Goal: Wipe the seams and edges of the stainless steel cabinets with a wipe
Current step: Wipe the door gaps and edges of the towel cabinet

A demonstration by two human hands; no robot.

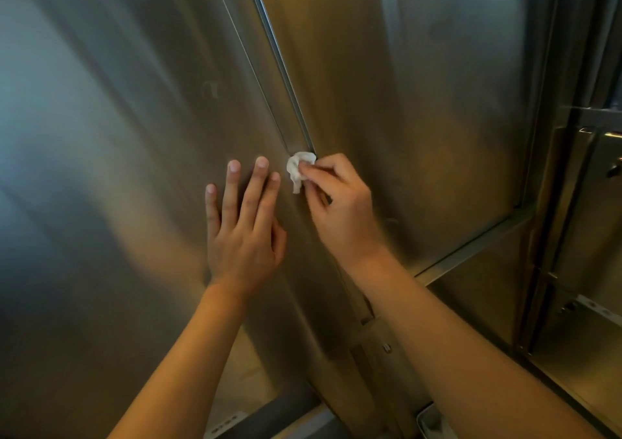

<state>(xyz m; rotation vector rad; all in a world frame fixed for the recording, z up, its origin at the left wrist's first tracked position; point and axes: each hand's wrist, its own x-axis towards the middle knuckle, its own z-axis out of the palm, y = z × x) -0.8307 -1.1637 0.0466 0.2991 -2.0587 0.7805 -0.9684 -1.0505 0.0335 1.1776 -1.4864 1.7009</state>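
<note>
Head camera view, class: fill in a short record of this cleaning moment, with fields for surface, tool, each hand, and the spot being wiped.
surface: stainless steel cabinet doors
tool: crumpled white wipe
right hand: pinches the wipe against the seam
left hand: flat on the left door, fingers straight
spot: vertical seam between the two doors

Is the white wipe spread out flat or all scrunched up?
Scrunched up. The wipe is a small crumpled wad, pinched by the right hand against the seam between the cabinet doors.
</note>
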